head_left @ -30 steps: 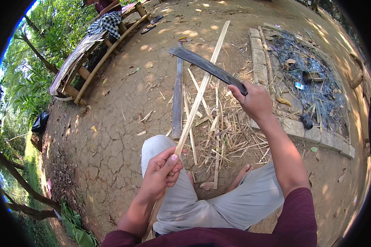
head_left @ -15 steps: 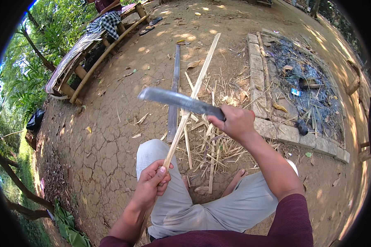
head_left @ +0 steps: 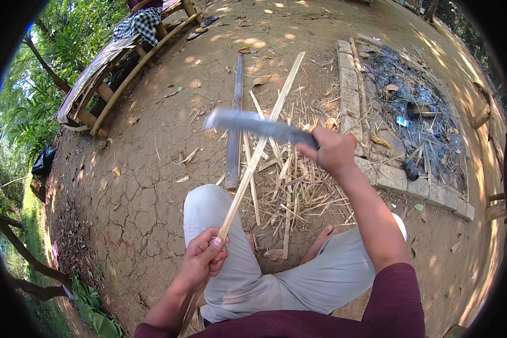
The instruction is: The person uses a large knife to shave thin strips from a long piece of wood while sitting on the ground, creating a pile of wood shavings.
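My left hand (head_left: 204, 254) is closed round the lower part of a long, pale bamboo strip (head_left: 263, 137). The strip slants up and away to the right, and its near end runs back along my left forearm. In my right hand (head_left: 333, 150) is the handle of a machete (head_left: 259, 125). Its broad blade points left, crossing over the strip in view and blurred toward the tip by motion. Whether blade and strip touch, I cannot tell. Beneath them a dark bamboo pole (head_left: 235, 129) lies on the ground beside several thin split strips (head_left: 288, 225).
Wood shavings (head_left: 310, 194) are heaped before my feet. On the right, a brick border (head_left: 349, 84) surrounds ash and litter (head_left: 417, 107). A bamboo bench (head_left: 104, 90) stands at far left, with a person in checked cloth (head_left: 138, 25) on it and sandals (head_left: 203, 27) nearby.
My right hand and the machete have shifted slightly right, the blade still blurred. The strip stays in my left hand, its far end slightly lower in view. The whole view has shifted a little.
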{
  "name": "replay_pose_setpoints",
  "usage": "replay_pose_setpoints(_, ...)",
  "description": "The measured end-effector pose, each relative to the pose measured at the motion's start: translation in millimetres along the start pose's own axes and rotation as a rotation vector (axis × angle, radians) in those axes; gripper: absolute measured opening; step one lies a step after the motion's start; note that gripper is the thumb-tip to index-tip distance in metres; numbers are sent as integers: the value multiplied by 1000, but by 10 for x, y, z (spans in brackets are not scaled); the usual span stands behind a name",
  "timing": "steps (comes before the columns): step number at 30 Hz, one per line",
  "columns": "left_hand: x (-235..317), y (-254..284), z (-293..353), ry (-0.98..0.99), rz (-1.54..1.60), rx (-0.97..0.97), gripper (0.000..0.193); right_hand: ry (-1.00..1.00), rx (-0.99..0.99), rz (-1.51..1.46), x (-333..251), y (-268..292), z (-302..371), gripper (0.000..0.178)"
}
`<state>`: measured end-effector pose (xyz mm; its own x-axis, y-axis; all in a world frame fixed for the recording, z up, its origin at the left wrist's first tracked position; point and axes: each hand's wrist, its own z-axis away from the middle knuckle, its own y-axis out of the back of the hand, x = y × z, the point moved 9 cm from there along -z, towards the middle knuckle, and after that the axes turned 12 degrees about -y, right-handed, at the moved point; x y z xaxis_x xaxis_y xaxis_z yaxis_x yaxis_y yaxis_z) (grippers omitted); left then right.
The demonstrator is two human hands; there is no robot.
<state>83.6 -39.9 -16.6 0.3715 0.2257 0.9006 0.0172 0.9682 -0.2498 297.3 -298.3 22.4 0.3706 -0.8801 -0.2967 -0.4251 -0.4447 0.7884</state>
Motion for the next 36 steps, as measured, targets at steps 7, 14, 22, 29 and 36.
replay_pose_setpoints(7, -65, 63, -13, 41, 52, 0, 20, -20, -78, -57, -310, -84, 198, 61)
replay_pose_setpoints(14, -166, 268, 447, 11, -10, -35, 21, -735, -112, -111, 1225, -107, -201, 76)
replay_pose_setpoints(22, 103, 311, 105, -124, -46, 128, 23, -829, -358, -457, 592, -427, 108, 81)
replay_pose_setpoints(29, 258, 170, -312, -183, -192, 174, 28, -428, -227, -508, -125, 35, 94, 68)
replay_pose_setpoints(36, 315, -305, -503, -258, -193, 92, 29, 192, -49, -170, -894, 293, 447, 59)
